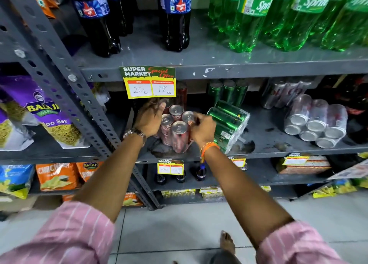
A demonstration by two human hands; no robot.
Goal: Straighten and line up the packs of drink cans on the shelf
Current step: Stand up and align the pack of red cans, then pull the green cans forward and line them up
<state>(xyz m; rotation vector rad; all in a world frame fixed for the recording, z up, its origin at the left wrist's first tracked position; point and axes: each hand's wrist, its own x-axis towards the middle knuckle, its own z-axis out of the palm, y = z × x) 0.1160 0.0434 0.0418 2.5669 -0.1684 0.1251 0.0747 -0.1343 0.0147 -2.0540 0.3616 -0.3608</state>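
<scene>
A shrink-wrapped pack of red cans (176, 129) stands tilted toward me on the grey middle shelf (266, 144). My left hand (149, 120) presses on its left side and my right hand (201, 130) grips its right side near the can tops. Right beside it a pack of green cans (229, 122) lies tipped over on its side, leaning diagonally. Farther right a pack of silver cans (316, 122) lies on its side with the can bottoms facing out. More green cans (228, 91) and silver cans (282, 93) stand upright at the back.
A yellow price tag (149, 83) hangs from the shelf above, just over my left hand. Dark cola bottles (175, 18) and green Sprite bottles (288, 16) fill the upper shelf. A slotted upright post (79, 92) separates snack bags (41, 114) at left. Small bottles sit below.
</scene>
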